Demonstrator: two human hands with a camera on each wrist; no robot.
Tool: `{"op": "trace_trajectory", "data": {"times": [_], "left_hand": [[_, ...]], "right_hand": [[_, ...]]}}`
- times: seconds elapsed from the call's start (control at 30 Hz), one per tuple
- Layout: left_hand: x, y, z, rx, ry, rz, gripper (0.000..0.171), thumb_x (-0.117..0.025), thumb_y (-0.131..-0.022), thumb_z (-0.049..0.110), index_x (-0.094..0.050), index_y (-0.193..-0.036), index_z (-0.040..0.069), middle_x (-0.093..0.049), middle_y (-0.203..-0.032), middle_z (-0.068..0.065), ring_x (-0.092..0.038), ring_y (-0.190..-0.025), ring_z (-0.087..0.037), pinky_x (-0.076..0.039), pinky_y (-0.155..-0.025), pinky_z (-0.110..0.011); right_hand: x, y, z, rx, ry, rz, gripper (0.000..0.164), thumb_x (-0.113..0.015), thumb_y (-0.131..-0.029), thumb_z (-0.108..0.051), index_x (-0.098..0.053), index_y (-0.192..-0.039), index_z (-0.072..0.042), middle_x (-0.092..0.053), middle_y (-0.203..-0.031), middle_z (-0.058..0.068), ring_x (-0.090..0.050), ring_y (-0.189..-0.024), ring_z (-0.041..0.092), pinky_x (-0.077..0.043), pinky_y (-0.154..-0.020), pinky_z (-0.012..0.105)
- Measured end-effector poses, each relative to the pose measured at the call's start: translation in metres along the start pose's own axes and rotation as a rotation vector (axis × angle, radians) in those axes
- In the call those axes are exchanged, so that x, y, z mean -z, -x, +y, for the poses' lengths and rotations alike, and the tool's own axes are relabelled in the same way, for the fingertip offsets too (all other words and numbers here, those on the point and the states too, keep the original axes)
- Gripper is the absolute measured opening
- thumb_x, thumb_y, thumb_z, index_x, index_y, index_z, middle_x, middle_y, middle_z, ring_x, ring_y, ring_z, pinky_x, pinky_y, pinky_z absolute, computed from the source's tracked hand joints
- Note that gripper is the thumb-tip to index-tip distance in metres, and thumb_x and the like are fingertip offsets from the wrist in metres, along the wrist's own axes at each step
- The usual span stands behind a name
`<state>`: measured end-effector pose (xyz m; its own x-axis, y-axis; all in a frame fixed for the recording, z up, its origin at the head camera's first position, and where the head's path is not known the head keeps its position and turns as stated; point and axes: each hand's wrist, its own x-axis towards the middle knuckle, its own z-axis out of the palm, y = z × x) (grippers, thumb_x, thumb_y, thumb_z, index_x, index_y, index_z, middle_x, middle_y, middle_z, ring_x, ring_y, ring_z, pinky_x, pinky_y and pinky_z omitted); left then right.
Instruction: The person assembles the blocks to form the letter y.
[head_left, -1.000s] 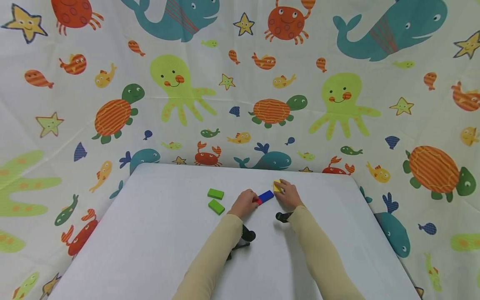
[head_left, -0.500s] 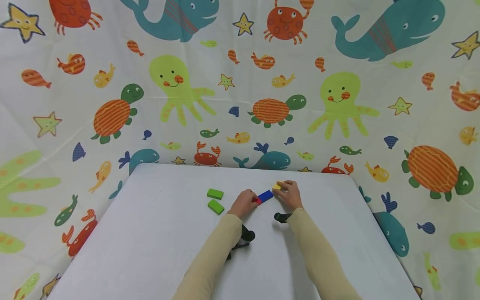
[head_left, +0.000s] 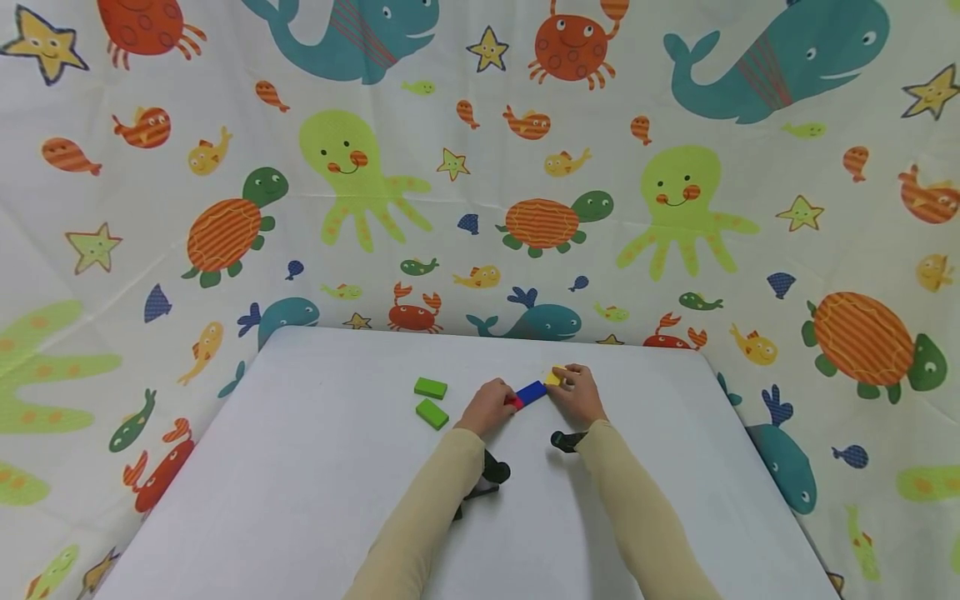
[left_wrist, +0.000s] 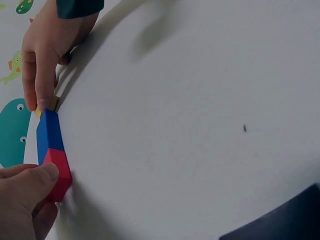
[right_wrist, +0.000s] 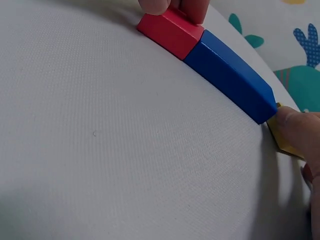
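One plain blue block [head_left: 532, 393] between hands [head_left: 487, 408] [head_left: 581, 398]

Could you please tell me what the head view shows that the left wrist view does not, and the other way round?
Only the head view: the farther green block and the nearer green block, plus the printed turtles.

Only the left wrist view: a small dark speck on the table.

Both: the left hand pinching the red block, the blue block end to end with it, and the right hand holding the yellow block at the blue block's other end.
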<state>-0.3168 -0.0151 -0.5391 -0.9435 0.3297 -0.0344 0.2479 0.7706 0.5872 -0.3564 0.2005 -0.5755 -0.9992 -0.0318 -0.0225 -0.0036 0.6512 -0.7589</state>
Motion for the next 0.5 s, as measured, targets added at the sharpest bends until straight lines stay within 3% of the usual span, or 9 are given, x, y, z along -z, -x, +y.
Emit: {"op": "trace_trajectory", "data": {"times": [0.5], "left_hand": [[-0.0005, 0.0023, -0.0008, 0.006, -0.022, 0.004, 0.018, -0.071, -0.090, 0.012, -0.073, -0.105, 0.002, -0.062, -0.099, -0.007, -0.058, -0.092, -0.019, -0.051, -0.089, -0.033]], "right_hand": [[-0.0037, 0.0057, 0.0004, 0.022, -0.012, 0.057, 0.050, -0.071, -0.091, -0.034, -0.061, -0.133, -0.009, -0.040, -0.137, 0.019, -0.040, -0.128, 0.037, -0.032, -0.109, 0.054]]}}
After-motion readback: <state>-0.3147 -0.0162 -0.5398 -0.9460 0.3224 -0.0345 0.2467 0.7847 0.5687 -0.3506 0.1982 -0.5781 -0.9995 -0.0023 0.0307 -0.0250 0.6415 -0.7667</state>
